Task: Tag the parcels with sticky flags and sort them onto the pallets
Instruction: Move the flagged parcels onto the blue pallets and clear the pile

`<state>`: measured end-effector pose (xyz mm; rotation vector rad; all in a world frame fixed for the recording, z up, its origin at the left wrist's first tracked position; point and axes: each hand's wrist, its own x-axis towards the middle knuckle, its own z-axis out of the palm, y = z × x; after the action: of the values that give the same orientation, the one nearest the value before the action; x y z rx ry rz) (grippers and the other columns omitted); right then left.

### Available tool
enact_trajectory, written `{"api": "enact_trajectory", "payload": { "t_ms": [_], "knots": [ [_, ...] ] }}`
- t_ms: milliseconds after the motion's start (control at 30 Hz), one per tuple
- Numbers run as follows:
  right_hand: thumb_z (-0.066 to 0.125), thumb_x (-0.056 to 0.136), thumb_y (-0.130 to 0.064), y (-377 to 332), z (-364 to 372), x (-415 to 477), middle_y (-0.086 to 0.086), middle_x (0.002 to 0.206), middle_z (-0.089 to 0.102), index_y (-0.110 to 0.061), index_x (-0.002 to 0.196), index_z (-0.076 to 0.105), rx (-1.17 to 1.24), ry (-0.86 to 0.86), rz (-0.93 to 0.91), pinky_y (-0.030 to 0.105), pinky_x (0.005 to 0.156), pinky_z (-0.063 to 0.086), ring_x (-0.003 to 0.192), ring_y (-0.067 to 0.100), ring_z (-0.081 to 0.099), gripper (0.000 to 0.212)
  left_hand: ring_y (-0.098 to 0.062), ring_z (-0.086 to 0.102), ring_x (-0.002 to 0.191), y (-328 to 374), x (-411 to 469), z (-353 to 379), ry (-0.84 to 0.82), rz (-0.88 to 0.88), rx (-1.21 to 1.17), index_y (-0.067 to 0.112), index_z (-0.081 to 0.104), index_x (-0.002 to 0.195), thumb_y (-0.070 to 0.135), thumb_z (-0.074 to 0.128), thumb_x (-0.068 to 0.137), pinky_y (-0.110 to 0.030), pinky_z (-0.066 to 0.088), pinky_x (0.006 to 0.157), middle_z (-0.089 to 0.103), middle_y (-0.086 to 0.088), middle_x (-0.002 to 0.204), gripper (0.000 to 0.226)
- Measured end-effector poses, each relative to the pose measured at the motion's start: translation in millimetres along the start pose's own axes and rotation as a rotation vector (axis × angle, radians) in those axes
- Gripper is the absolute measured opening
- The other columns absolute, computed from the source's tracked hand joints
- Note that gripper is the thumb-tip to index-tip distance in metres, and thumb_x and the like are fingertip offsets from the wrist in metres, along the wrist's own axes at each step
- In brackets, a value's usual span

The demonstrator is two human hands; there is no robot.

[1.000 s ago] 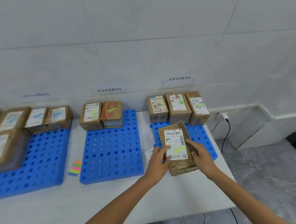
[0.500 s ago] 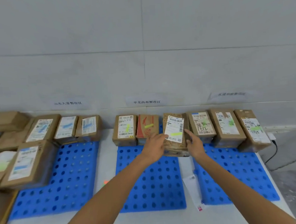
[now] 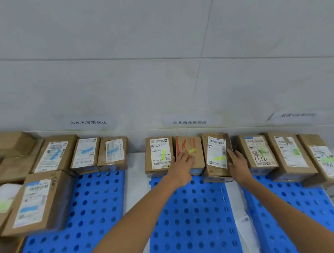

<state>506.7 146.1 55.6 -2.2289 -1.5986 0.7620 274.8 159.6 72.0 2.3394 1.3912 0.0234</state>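
One speckled brown parcel point(image 3: 216, 172), set at the far right corner of the middle pallet point(image 3: 189, 213), is judged light and fairly stiff, best taken by its long sides; the right hand point(image 3: 238, 164) is laid straight-fingered against one, the left hand point(image 3: 181, 165) flat on that pallet's red-printed box point(image 3: 189, 143).

Light falling even and diffuse, bright but flat; source not showing in frame. Pale wall point(image 3: 157, 39) taking on slight green-grey cast. Soft narrow shadows gathering under parcel row point(image 3: 216, 154) against blue pallet point(image 3: 189, 213). Wide-angle lens bowing wall seams, tilting outer parcels outward. Blur smearing left parcel point(image 3: 35, 201) and its label print; right wall sign point(image 3: 296, 115) dissolving into unreadable smudge. Forearms point(image 3: 129, 226) stretching, softening toward bottom edge.
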Motion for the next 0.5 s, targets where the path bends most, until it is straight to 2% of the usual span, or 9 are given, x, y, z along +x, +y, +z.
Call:
{"api": "enact_trajectory", "payload": {
  "t_ms": [100, 167, 200, 267, 333, 400, 500],
  "knots": [
    [0.043, 0.091, 0.003, -23, -4, -15, 0.021, 0.146, 0.030, -0.007, 0.138, 0.040, -0.064, 0.152, -0.128, 0.043, 0.110, 0.028, 0.136, 0.033, 0.023, 0.049, -0.024, 0.022, 0.139, -9, -28, -9, 0.174, 0.029, -0.158, 0.012, 0.039, 0.140, -0.005, 0.047, 0.086, -0.037, 0.017, 0.117, 0.033, -0.007, 0.147, 0.057],
    [0.044, 0.092, 0.004, -42, -3, -37, 0.019, 0.142, 0.037, -0.007, 0.132, 0.048, -0.039, 0.151, -0.264, 0.043, 0.109, 0.030, 0.134, 0.033, 0.028, 0.042, -0.022, 0.038, 0.127, -15, -62, -14, 0.256, -0.004, -0.287, 0.008, 0.048, 0.132, -0.004, 0.044, 0.088, -0.035, 0.029, 0.111, 0.046, -0.008, 0.134, 0.046],
    [0.044, 0.092, 0.004, -51, 1, -49, 0.018, 0.140, 0.039, -0.007, 0.129, 0.052, -0.035, 0.123, -0.323, 0.043, 0.109, 0.030, 0.133, 0.033, 0.030, 0.039, -0.019, 0.042, 0.121, -21, -82, -17, 0.275, -0.031, -0.330, 0.008, 0.050, 0.129, -0.003, 0.043, 0.090, -0.033, 0.033, 0.107, 0.049, -0.007, 0.129, 0.041],
    [0.045, 0.092, 0.004, -70, 8, -71, 0.017, 0.136, 0.044, -0.005, 0.124, 0.055, 0.005, 0.051, -0.433, 0.041, 0.108, 0.031, 0.129, 0.032, 0.036, 0.035, -0.013, 0.041, 0.121, -31, -129, -22, 0.289, -0.128, -0.381, 0.011, 0.051, 0.128, 0.001, 0.042, 0.094, -0.023, 0.032, 0.107, 0.049, -0.003, 0.128, 0.037],
    [0.043, 0.094, 0.002, -88, 12, -93, 0.012, 0.131, 0.048, -0.004, 0.123, 0.056, 0.043, -0.044, -0.512, 0.030, 0.105, 0.030, 0.125, 0.026, 0.041, 0.032, -0.009, 0.039, 0.123, -41, -179, -23, 0.366, -0.250, -0.418, 0.015, 0.052, 0.128, 0.005, 0.040, 0.097, -0.014, 0.028, 0.105, 0.047, 0.002, 0.130, 0.035],
    [0.044, 0.094, 0.004, -108, 23, -113, 0.001, 0.119, 0.052, -0.008, 0.116, 0.061, 0.077, -0.129, -0.629, 0.021, 0.100, 0.031, 0.117, 0.019, 0.046, 0.030, -0.010, 0.041, 0.122, -49, -236, -30, 0.438, -0.413, -0.437, 0.019, 0.051, 0.128, 0.010, 0.039, 0.100, -0.013, 0.031, 0.099, 0.045, 0.005, 0.128, 0.033],
    [0.048, 0.090, 0.009, -138, 42, -140, -0.004, 0.107, 0.058, -0.019, 0.100, 0.065, 0.126, -0.214, -0.775, 0.036, 0.098, 0.042, 0.108, 0.020, 0.053, 0.034, -0.017, 0.050, 0.119, -55, -312, -35, 0.528, -0.622, -0.431, 0.018, 0.052, 0.127, 0.011, 0.038, 0.100, -0.022, 0.039, 0.094, 0.049, 0.002, 0.129, 0.031]
  ]
}}
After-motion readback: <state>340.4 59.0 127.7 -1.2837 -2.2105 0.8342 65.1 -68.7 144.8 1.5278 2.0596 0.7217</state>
